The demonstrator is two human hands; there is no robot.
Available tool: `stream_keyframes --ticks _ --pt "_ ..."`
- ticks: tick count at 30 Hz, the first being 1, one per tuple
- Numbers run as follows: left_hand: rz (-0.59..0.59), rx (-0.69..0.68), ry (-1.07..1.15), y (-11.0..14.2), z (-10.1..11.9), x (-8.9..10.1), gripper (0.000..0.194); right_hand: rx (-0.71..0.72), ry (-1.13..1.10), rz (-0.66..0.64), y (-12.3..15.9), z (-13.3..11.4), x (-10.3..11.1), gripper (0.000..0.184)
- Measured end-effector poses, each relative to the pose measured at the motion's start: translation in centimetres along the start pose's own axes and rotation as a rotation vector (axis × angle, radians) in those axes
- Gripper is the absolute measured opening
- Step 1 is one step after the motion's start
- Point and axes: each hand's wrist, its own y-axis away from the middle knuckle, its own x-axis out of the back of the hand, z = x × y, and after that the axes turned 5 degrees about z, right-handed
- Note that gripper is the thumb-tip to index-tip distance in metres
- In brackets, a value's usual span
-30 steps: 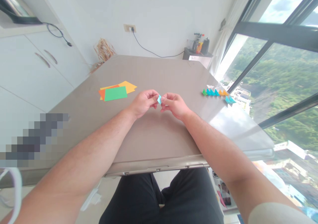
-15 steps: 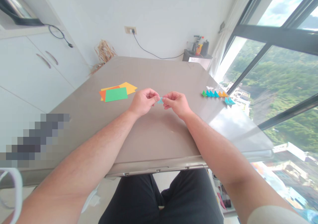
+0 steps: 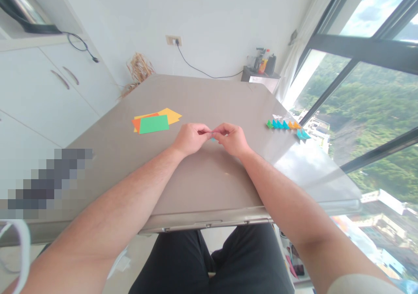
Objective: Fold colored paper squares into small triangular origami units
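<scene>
My left hand (image 3: 191, 138) and my right hand (image 3: 232, 139) meet at the middle of the grey table (image 3: 202, 176), fingertips pinched together. Between them they hold a small light-blue folded paper piece (image 3: 213, 139), mostly hidden by the fingers, low over the tabletop. Left of my hands lies a stack of paper sheets (image 3: 153, 121): green on top, orange and yellow under it. To the right stands a row of small folded paper triangles (image 3: 283, 125), green, blue and orange.
The table's front edge is close to my lap. White cabinets run along the left. A side stand with bottles (image 3: 261, 65) is at the back right, a cable runs from a wall socket (image 3: 173, 40), and large windows fill the right side.
My hands have lowered toward the tabletop and closed in on each other. The blue paper piece, plainly visible before, is now nearly hidden between my fingertips.
</scene>
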Motion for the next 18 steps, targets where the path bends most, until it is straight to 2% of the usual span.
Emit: stream_keyframes --ticks 12,18 --pt "0.098 0.085 0.061 -0.24 -0.18 -0.15 0.010 -0.034 0.038 0.070 -0.13 0.20 0.03 0.010" --pt "0.189 0.269 0.395 -0.49 0.00 -0.24 0.010 -0.069 -0.121 0.113 -0.24 0.25 -0.25 0.007"
